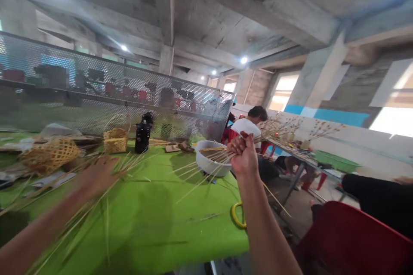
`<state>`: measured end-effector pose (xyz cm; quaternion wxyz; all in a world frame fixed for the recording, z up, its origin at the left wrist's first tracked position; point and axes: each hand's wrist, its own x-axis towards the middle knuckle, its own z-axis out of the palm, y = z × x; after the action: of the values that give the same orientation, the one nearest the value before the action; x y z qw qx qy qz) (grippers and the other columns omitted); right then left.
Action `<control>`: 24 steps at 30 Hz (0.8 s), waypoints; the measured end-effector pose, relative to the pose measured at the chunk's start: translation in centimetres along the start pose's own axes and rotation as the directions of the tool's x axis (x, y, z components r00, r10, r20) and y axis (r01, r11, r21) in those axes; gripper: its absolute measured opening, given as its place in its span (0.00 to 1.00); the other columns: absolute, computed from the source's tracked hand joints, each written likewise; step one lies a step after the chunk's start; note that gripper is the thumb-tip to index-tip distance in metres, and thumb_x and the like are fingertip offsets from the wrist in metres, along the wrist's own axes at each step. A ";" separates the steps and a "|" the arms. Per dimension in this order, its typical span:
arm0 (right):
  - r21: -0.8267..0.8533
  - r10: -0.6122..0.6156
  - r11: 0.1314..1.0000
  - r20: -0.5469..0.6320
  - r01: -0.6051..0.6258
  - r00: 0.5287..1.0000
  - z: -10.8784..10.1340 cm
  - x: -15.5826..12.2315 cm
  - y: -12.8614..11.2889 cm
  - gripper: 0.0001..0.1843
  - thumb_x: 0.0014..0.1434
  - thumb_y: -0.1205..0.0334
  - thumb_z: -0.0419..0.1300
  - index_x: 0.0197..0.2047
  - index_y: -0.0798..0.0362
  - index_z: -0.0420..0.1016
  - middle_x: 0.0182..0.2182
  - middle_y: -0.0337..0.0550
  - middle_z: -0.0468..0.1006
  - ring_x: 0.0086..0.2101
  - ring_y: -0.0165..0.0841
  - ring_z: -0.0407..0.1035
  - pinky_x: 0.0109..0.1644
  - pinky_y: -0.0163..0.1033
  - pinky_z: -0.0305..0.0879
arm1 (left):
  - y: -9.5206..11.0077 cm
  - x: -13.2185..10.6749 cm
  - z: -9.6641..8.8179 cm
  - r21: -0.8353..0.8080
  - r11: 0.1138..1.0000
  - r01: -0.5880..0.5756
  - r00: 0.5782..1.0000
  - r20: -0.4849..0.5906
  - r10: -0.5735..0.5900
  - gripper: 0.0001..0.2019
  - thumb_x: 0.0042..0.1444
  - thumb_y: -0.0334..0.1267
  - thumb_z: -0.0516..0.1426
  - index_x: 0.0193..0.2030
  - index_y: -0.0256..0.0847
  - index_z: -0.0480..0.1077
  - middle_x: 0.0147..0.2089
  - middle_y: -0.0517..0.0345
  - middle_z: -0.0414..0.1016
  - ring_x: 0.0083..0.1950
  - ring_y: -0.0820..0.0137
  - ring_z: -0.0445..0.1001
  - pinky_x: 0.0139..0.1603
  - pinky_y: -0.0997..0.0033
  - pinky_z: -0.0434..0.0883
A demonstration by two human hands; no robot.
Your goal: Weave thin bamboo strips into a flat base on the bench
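Right hand closed in a fist, gripping a bunch of thin strips just right of the bowl. Strips' long axis runs roughly sideways, fanning from the fist leftward and slightly down across the bowl; contact with its rim can't be told. One stray strip points down-right, behind the wrist. Bowl is white, open side up; contents unclear. Left hand is blurred, low over loose strips, well left of the bowl; can't tell if it pinches any. Loose strips slant down-left. Farther left of the bowl: small basket, bigger basket, insides hidden.
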<state>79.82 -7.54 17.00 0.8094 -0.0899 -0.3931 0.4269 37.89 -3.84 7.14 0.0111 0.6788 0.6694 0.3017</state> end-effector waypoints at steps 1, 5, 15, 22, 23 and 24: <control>0.016 -0.026 1.000 0.000 0.026 1.000 0.3 -0.1 0.2 0.16 0.63 0.48 0.62 0.32 0.51 0.72 0.15 0.25 0.50 0.16 0.23 0.43 0.21 0.28 0.49 | 1.8 -0.6 -0.7 0.000 0.997 -0.081 0.996 -0.021 0.081 0.22 0.57 0.50 0.58 0.54 0.39 0.72 0.62 0.46 0.71 0.57 0.52 0.71 0.56 0.59 0.63; 0.090 -0.138 0.986 -0.045 0.141 0.989 2.0 -0.7 0.8 0.15 0.61 0.48 0.63 0.31 0.50 0.71 0.17 0.25 0.51 0.17 0.23 0.45 0.24 0.30 0.52 | 10.1 -6.5 -2.2 -0.404 0.864 -0.302 0.940 0.028 0.341 0.19 0.64 0.52 0.51 0.42 0.41 0.76 0.40 0.53 0.81 0.39 0.62 0.77 0.44 0.64 0.71; 0.310 -0.038 0.949 -0.054 0.053 0.998 4.7 -6.2 4.2 0.11 0.56 0.51 0.68 0.35 0.48 0.75 0.19 0.26 0.59 0.20 0.23 0.56 0.33 0.31 0.65 | 20.6 -11.5 2.6 -0.934 0.240 0.264 0.850 0.343 0.399 0.27 0.62 0.57 0.54 0.66 0.54 0.64 0.73 0.55 0.55 0.72 0.54 0.56 0.67 0.49 0.59; 0.224 0.349 0.911 0.027 -0.346 0.937 4.0 -12.0 10.2 0.13 0.55 0.46 0.67 0.38 0.44 0.80 0.41 0.36 0.81 0.48 0.34 0.71 0.58 0.44 0.62 | 21.2 -4.2 3.0 -0.955 -0.279 0.102 0.994 0.084 0.075 0.13 0.61 0.46 0.58 0.37 0.37 0.73 0.39 0.51 0.81 0.44 0.66 0.79 0.51 0.65 0.73; 0.175 0.445 0.877 0.061 -0.448 0.894 3.5 -12.9 10.7 0.15 0.55 0.46 0.67 0.42 0.44 0.80 0.46 0.38 0.81 0.51 0.36 0.70 0.58 0.44 0.62 | 20.6 -3.4 3.0 -0.962 -0.263 0.073 0.997 0.062 0.049 0.13 0.60 0.47 0.58 0.34 0.37 0.72 0.33 0.55 0.79 0.40 0.67 0.80 0.49 0.66 0.74; 0.119 0.541 0.827 0.092 -0.549 0.836 2.9 -13.9 11.0 0.18 0.53 0.46 0.68 0.45 0.45 0.80 0.48 0.40 0.80 0.51 0.37 0.70 0.57 0.45 0.62 | 19.9 -2.7 2.8 -0.969 -0.245 0.046 0.999 0.042 0.021 0.13 0.60 0.47 0.58 0.33 0.38 0.70 0.28 0.58 0.77 0.36 0.69 0.79 0.46 0.66 0.74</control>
<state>66.36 -11.90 5.90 0.6472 -0.1294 -0.3418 0.6690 57.25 -7.23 12.10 0.5595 0.4076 0.1799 0.6988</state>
